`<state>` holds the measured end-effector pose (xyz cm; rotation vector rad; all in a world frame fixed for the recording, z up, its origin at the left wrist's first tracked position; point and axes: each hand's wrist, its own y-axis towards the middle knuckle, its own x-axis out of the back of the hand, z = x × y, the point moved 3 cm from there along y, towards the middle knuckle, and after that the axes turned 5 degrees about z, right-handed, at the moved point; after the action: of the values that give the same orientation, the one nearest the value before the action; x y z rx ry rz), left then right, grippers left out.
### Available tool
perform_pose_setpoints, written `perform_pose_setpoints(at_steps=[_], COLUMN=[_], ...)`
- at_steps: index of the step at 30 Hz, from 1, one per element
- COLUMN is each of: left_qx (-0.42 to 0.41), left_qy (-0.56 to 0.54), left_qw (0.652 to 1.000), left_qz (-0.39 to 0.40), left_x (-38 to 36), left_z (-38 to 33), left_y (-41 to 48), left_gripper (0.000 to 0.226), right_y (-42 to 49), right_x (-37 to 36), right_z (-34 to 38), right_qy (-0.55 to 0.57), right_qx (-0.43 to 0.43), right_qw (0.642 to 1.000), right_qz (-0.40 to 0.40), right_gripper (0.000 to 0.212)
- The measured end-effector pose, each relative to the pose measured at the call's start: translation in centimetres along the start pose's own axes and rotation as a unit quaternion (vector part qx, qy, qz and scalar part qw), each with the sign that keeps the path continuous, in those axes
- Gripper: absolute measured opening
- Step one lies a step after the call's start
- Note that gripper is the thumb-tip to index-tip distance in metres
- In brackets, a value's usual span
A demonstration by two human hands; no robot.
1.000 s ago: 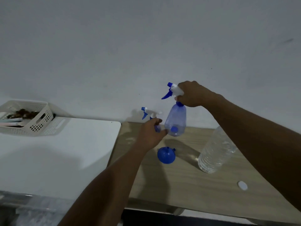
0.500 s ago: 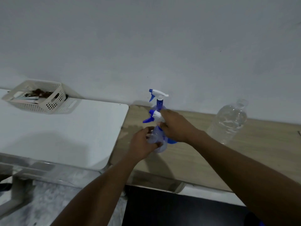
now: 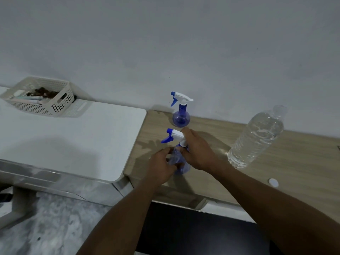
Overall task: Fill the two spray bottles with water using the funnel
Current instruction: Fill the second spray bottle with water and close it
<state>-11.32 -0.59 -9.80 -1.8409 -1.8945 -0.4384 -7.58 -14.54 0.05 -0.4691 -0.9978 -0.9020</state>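
Observation:
I hold a small blue-tinted spray bottle (image 3: 175, 157) above the near edge of the wooden table (image 3: 287, 162). My left hand (image 3: 160, 166) grips its clear body. My right hand (image 3: 197, 151) grips its neck under the white and blue trigger head (image 3: 173, 135). A second spray bottle (image 3: 181, 117) with the same trigger head stands upright at the wall behind it, apart from both hands. A blue rounded shape, possibly the funnel (image 3: 184, 169), shows just under my hands, mostly hidden.
A large clear water bottle (image 3: 256, 137), uncapped, stands on the right of the wooden table; its white cap (image 3: 273, 182) lies nearer the front edge. A white table (image 3: 73, 137) adjoins on the left, bearing a white perforated basket (image 3: 39, 97) at the back.
My right hand brought the spray bottle down from the air to just above the table. My left hand left the far bottle and took hold of the near bottle's body.

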Motion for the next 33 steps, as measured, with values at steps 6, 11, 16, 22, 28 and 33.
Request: perform_pose_setpoints(at_steps=[6, 11, 16, 22, 28, 33], left_qx=[0.004, -0.002, -0.002, 0.003, 0.005, 0.018], left_qy=[0.010, -0.008, -0.008, -0.014, 0.001, 0.009], left_qw=[1.000, 1.000, 0.999, 0.999, 0.999, 0.999], left_qz=[0.017, 0.027, 0.044, 0.047, 0.046, 0.045], left_x=[0.0, 0.1, 0.3, 0.3, 0.0, 0.0], left_z=[0.1, 0.1, 0.1, -0.2, -0.1, 0.1], left_y=[0.1, -0.1, 0.1, 0.0, 0.1, 0.3], left_gripper=[0.050, 0.045, 0.055, 0.057, 0.057, 0.058], right_y=[0.2, 0.3, 0.2, 0.1, 0.2, 0.6], right_x=[0.3, -0.8, 0.7, 0.3, 0.8, 0.2], right_z=[-0.5, 0.0, -0.7, -0.8, -1.0, -0.6], right_qy=[-0.076, -0.041, -0.039, -0.054, -0.113, -0.041], right_qx=[-0.005, -0.020, 0.015, 0.008, 0.010, -0.013], right_qw=[0.997, 0.998, 0.998, 0.998, 0.993, 0.999], right_qz=[-0.016, -0.031, 0.039, 0.014, 0.016, 0.028], right_gripper=[0.045, 0.032, 0.044, 0.044, 0.055, 0.038])
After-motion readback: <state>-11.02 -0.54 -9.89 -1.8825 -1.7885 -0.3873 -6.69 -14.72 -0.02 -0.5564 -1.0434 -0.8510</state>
